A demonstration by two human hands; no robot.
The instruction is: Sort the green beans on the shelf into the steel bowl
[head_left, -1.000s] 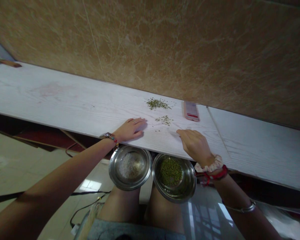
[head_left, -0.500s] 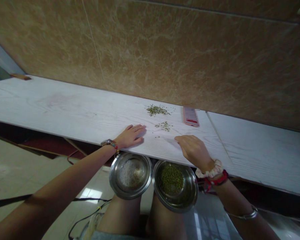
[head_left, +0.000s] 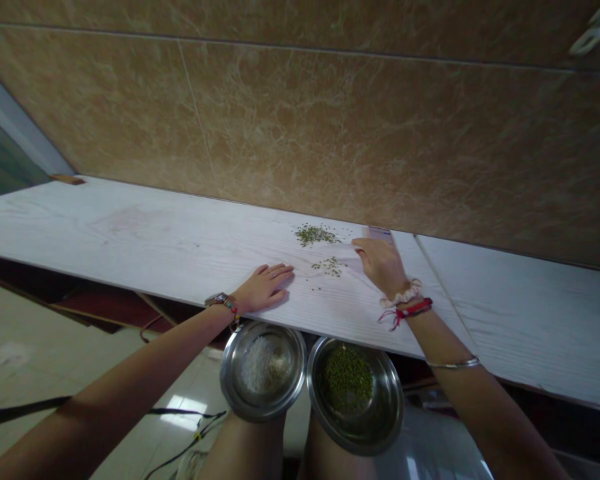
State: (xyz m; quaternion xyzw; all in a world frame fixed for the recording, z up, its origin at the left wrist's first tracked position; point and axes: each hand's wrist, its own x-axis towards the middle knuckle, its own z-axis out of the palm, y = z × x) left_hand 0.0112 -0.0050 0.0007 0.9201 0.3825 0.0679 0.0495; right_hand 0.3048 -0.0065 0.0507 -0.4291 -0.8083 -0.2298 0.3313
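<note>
My left hand [head_left: 266, 288] lies flat on the white wooden surface [head_left: 220, 230], fingers stretched out and holding nothing. My right hand [head_left: 380, 263] is closed, fingertips curled together right of a pile of small green beans [head_left: 314, 234]; whatever they may hold is hidden. A thinner scatter of green beans [head_left: 330, 267] lies between the hands. Below the front edge, a steel bowl of green beans [head_left: 349, 379] sits on the right. Beside it, another steel bowl holds white grains [head_left: 261, 367].
A phone [head_left: 380, 233] lies near the wall, partly covered by my right hand. The brown marbled wall [head_left: 300, 127] rises behind the surface. A small wooden piece [head_left: 67, 179] sits at the far left. Dark cords [head_left: 200, 433] trail over the tiled floor.
My right hand has moved away from the front edge, toward the wall, and now partly covers the phone. My left hand stays in place. The camera view has shifted slightly upward.
</note>
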